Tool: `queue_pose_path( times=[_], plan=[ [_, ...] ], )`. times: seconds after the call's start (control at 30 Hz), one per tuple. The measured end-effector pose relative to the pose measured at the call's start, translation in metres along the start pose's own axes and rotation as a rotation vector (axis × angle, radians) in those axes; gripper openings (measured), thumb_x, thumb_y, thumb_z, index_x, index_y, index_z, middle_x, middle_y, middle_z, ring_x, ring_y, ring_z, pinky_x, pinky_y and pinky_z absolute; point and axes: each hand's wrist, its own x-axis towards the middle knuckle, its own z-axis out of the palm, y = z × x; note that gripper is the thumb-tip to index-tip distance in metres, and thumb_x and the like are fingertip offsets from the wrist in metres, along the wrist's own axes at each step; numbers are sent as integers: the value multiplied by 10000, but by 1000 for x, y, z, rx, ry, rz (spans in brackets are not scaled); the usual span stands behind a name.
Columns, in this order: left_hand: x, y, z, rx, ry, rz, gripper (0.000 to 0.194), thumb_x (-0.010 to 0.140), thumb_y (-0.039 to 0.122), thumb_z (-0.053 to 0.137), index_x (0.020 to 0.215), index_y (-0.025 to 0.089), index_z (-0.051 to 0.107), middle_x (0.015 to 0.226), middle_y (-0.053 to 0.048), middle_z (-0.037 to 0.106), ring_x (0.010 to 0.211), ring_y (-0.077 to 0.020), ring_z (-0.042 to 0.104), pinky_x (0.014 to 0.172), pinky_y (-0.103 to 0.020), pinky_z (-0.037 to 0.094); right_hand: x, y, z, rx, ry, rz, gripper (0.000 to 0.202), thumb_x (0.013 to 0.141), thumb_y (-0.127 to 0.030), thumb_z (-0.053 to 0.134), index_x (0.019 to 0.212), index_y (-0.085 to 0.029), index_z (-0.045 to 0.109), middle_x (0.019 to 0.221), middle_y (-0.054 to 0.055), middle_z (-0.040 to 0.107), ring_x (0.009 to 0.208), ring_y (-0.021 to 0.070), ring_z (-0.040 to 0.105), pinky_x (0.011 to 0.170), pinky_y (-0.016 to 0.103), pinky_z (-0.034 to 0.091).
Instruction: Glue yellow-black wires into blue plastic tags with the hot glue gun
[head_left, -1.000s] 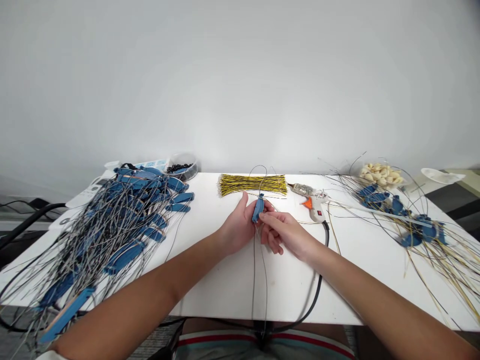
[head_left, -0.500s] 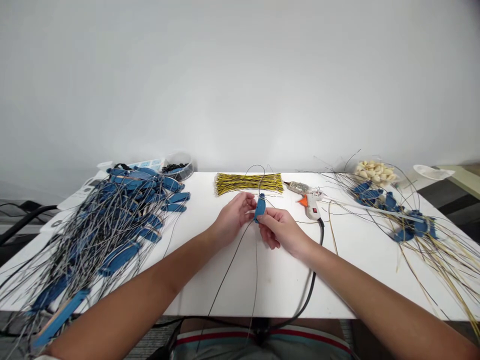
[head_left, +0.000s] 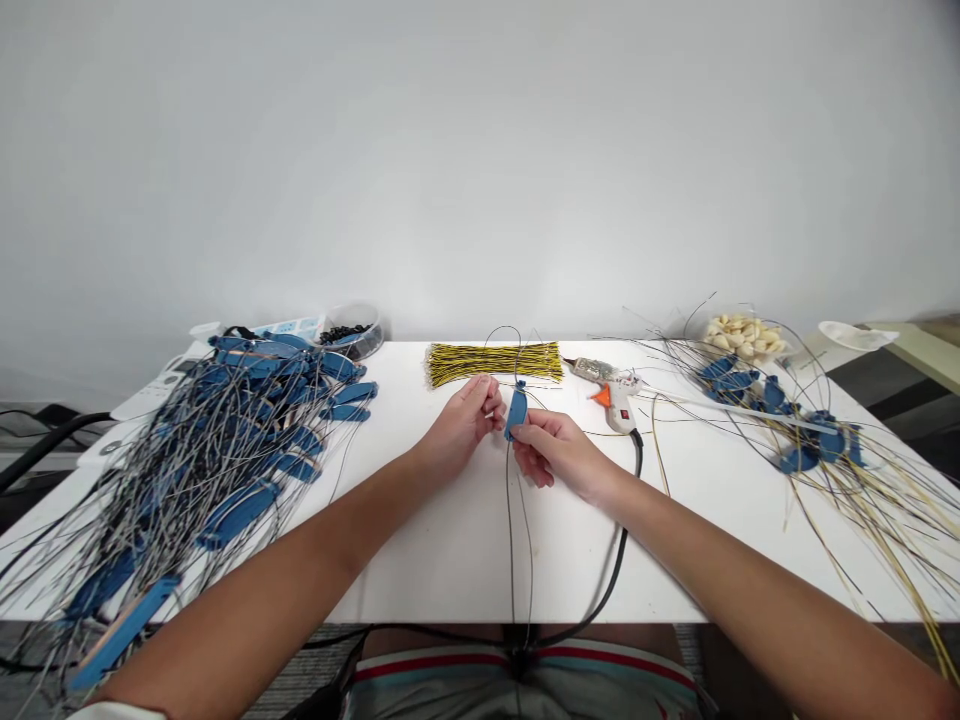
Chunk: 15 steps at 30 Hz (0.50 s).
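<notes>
Close to the middle of the table, my right hand point(head_left: 551, 448) pinches the lower end of a small curved blue piece point(head_left: 517, 412) between thumb and fingers. Thin dark wires point(head_left: 511, 530) hang from that piece toward the table's front edge, and another wire arcs above it. Just left of the piece is my left hand point(head_left: 471, 415), its fingertips pressed together and a small gap away. Whether something thin or small sits in those fingers I cannot make out.
Many blue wired pieces point(head_left: 238, 515) heap up at left; more blue pieces point(head_left: 829, 440) lie right. Behind my hands is a yellow-black wire bundle point(head_left: 495, 363), beside a glue gun point(head_left: 621, 405) with its cord. Tubs of black bits point(head_left: 345, 336) and cream-coloured pieces point(head_left: 742, 337) stand at the back.
My left hand has drawn slightly away from the blue piece, which stays in my right hand. The hanging wires have swung to the right and now fall nearly straight down.
</notes>
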Motion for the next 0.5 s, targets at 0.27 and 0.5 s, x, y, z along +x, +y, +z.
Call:
queue_pose_path(
  times=[0.27,0.5],
  plan=[
    [-3,5,1,-41,-142,-90,333,1049,425,551,835,184,468,822,-7,423,724,-136,445,690,-253,444,0,1,-1,-17,10,-27,283,990,-392,630,808,-190,554,595,-20,602,429,103,514,401,230,313],
    [0,1,-3,-27,-82,-50,384,1043,436,573,796,194,406,735,24,329,665,-124,371,646,-235,397,1,1,-2,-26,8,-21,257,985,-404,635,861,-182,597,615,-11,609,438,112,515,401,231,313]
  ],
)
